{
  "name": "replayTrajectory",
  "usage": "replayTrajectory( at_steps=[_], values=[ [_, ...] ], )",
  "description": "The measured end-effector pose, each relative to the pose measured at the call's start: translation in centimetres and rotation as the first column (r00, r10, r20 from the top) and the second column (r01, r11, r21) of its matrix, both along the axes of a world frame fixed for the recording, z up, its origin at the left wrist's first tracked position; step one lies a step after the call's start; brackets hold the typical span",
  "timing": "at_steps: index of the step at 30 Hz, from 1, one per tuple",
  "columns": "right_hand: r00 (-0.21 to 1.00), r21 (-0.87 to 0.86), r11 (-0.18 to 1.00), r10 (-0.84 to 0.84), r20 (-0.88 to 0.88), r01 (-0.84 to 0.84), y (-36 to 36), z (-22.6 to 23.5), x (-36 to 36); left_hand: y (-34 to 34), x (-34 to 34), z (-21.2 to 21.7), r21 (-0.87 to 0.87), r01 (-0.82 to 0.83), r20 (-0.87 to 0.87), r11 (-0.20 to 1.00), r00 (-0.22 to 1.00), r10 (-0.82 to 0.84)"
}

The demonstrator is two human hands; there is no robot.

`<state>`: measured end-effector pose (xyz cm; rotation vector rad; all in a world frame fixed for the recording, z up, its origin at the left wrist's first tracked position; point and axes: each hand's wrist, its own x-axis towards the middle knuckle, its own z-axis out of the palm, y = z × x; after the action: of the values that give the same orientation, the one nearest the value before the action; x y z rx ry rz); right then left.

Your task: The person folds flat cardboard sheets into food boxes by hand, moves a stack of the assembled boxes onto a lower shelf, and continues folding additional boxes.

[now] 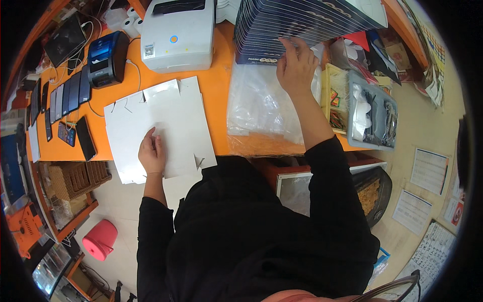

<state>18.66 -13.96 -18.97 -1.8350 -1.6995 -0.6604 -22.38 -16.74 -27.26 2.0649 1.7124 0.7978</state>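
My left hand (152,152) rests flat on a stack of white sheets (166,118) that hangs over the near edge of the orange table (214,85). My right hand (296,64) reaches forward, its fingers pinching the top edge of a row of dark blue flat boxes (302,22) standing side by side. Under that forearm lies a pile of clear plastic bags (256,105). Both sleeves are black.
A white label printer (177,35) and a small blue-black printer (106,58) stand at the back. Several phones (65,100) lie in a row at the left. Trays of small parts (372,113) sit at the right. A pink stool (99,239) stands on the floor.
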Motion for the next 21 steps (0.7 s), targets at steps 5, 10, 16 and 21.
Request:
replayTrajectory(
  at_steps=[5, 10, 16, 21],
  values=[
    [1.0, 0.079, 0.997, 0.027, 0.003, -0.027, 0.2, 0.0, 0.2, 0.1, -0.1, -0.3, -0.005, -0.002, 0.0, 1.0, 1.0, 0.002],
    [1.0, 0.054, 0.999, -0.009, 0.013, 0.008, 0.1, 1.0, 0.0, 0.1, -0.2, -0.6, 0.013, -0.005, -0.011, 1.0, 1.0, 0.005],
    [0.997, 0.119, 0.993, -0.004, 0.079, -0.005, 0.4, 1.7, 0.1, 0.1, 0.1, 0.0, 0.024, -0.001, -0.005, 1.0, 1.0, 0.001],
    [1.0, 0.143, 0.99, 0.016, 0.001, -0.016, 0.5, 2.1, -0.1, 0.0, 0.2, 0.2, 0.003, -0.014, 0.008, 1.0, 1.0, 0.014]
  ],
)
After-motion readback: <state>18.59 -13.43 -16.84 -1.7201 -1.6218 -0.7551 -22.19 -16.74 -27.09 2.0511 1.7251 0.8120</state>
